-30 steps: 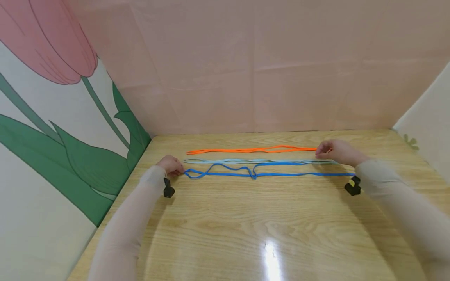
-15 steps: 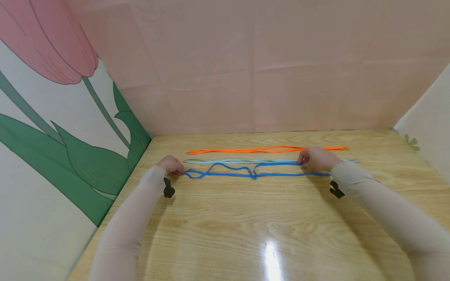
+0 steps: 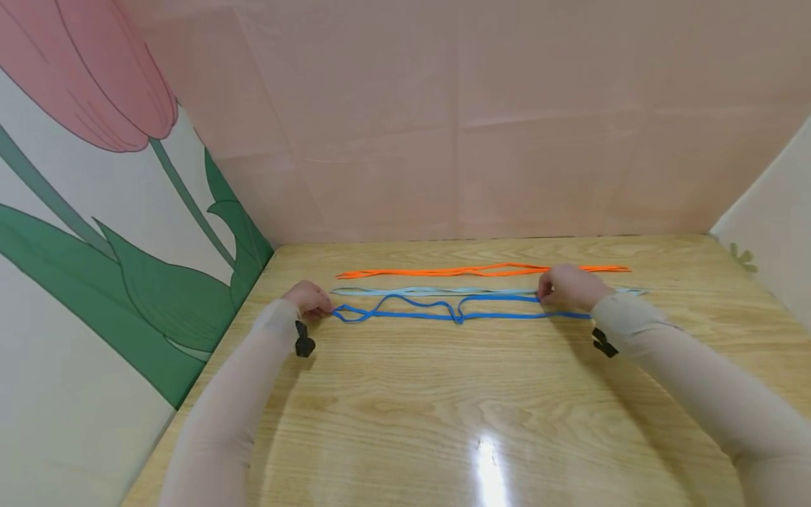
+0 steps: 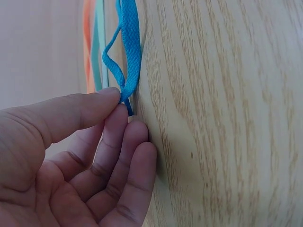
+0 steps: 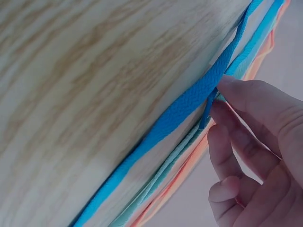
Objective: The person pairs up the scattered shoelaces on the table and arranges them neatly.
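Observation:
A flat blue shoelace [image 3: 412, 316] lies folded lengthwise on the table, with a small loop at its left and a kink near the middle. At the left end, my left hand [image 3: 307, 298] pinches the blue lace between thumb and forefinger; a short tip [image 4: 130, 111] pokes out below them. My right hand [image 3: 570, 286] pinches the upper blue strand, whose free end [image 5: 203, 123] hangs past the fingertips in the right wrist view. The lower blue strand [image 5: 165, 123] runs on beneath that hand. Just behind lies a pale teal lace [image 3: 437, 291], partly hidden by the right hand.
An orange lace [image 3: 431, 272] is stretched out farthest back, parallel to the others. The wooden table [image 3: 405, 394] ends at a pink backdrop [image 3: 456, 141]. A tulip-printed panel [image 3: 158, 303] borders the left side, and a white panel [image 3: 773, 211] the right.
My right hand has moved left from near the orange lace's right end to the blue lace's upper strand and grips it. The left hand has stayed in place.

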Demonstrator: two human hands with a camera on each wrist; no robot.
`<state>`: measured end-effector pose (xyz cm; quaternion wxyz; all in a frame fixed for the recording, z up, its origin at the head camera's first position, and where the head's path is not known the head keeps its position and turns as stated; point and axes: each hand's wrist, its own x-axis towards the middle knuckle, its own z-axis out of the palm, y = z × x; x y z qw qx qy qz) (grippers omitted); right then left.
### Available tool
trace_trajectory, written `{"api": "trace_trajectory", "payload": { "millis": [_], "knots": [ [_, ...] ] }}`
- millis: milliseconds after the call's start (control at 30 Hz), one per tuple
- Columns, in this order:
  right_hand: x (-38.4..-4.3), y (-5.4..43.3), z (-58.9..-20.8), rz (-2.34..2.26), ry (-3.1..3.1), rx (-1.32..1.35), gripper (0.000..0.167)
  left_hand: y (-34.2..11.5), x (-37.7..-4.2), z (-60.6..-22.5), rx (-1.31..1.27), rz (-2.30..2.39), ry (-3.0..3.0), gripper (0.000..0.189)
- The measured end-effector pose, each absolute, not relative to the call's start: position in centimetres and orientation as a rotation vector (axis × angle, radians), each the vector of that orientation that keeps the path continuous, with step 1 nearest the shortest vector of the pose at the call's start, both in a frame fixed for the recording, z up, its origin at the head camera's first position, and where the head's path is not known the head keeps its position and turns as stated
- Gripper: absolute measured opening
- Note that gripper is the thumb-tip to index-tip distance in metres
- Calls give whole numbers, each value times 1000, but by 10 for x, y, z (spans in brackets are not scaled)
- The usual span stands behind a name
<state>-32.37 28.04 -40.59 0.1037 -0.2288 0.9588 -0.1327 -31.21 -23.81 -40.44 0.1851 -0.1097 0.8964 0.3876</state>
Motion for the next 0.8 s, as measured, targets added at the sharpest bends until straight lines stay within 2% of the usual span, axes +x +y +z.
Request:
{"api": "trace_trajectory", "payload": {
  "millis": [267,433,633,733,800],
  "knots": [
    [-323,281,-407,-427,2788,-752,6,-239,-312,-407,-326,1130,2515,11],
    [-326,300,-401,-582,2655,-755,5,-241,-313,-406,-311,1141,2510,13],
    [-326,360,-380,-1028,2420,-723,17,-248,-313,-400,-158,1204,2529,21],
    [-326,405,-377,-1330,2201,-775,16,-252,-313,-397,-137,1280,2558,25],
    [-327,438,-380,-1513,2031,-798,25,-253,-313,-394,-167,1341,2587,26]
  ]
}}
